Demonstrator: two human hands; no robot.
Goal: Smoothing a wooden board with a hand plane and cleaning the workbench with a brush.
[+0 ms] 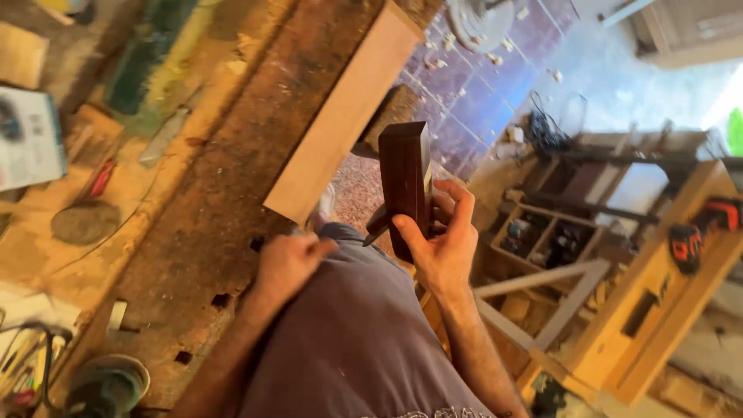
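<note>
One dark wood block [405, 174], one pale board [340, 116], one workbench [209, 209], two hands. Block held in air off bench edge, just right of board's near end, above person's lap; long axis runs up-down in frame, top end pointing away from person. Right hand [443, 244] clamped round block's lower part, thumb on front face, fingers behind. Left hand [285, 263] loosely curled at bench edge, holding nothing visible.

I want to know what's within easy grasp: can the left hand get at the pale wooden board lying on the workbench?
Probably yes. The left hand is empty at the workbench edge, and nothing lies between it and the near end of the pale board.
</note>
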